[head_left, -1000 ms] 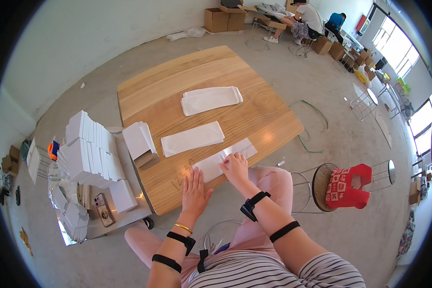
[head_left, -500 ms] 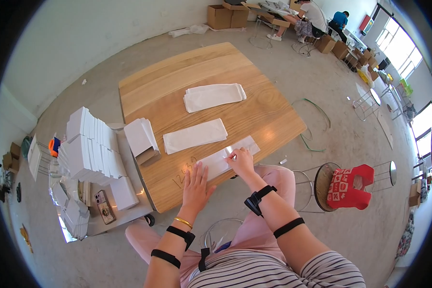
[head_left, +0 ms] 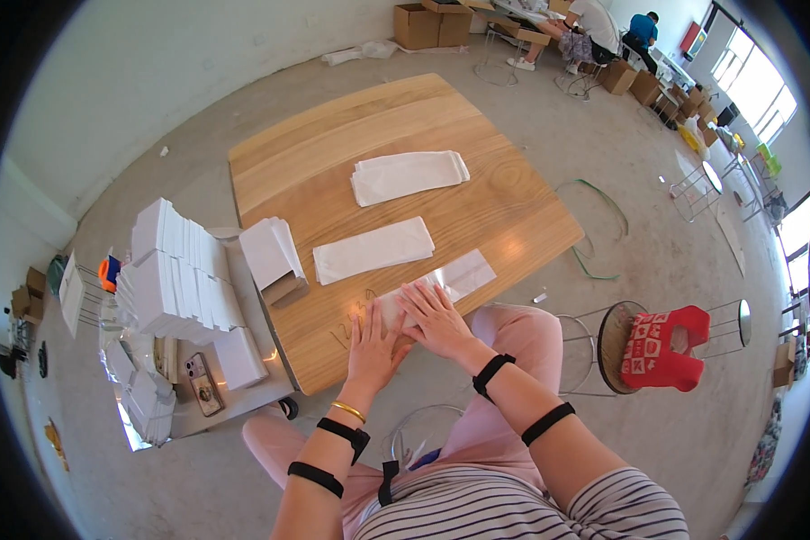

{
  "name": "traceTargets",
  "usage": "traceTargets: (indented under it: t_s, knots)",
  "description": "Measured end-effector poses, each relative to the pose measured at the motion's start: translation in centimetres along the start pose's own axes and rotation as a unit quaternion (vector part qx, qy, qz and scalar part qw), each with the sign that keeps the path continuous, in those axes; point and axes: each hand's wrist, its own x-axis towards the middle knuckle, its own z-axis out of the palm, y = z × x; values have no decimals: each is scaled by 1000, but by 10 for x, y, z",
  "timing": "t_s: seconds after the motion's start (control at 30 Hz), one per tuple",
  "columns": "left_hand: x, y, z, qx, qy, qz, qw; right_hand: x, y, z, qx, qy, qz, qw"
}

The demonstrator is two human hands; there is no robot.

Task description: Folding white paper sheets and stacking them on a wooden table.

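Note:
A flat, partly clear plastic sleeve (head_left: 468,274) lies at the near edge of the wooden table (head_left: 504,207), and its left end looks white. My right hand (head_left: 436,320) rests on it with fingers stretched out flat. Close beside it, my left hand (head_left: 372,351) lies open at the sleeve's left end, fingers spread, thumb near the right hand. Both palms hide part of the sleeve. Just beyond are a pile of flat white sleeves (head_left: 373,251) and, farther back, another pile of flat white sleeves (head_left: 410,177).
Several white boxes (head_left: 189,288) are stacked on a side cart at left, near a phone (head_left: 204,384). An open white carton (head_left: 274,256) sits at the table's left edge. A red bag (head_left: 666,349) lies on a stool to the right. Two people work at the far back.
My right hand has opened from a pinch at the sleeve's middle and slid left, flattening beside my left hand. The left hand stays nearly in place. The view has shifted slightly.

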Motion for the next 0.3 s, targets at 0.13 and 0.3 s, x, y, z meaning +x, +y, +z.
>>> traceTargets:
  t_s: [0.13, 0.3]
  knots:
    - [-5, -7, -3, -7, -1, -16, 1000, 0, -1, 4, -10, 0, -4, 1000]
    - [-5, -10, 7, -82, -12, 2, 997, 0, 0, 4, -32, -10, -6, 999]
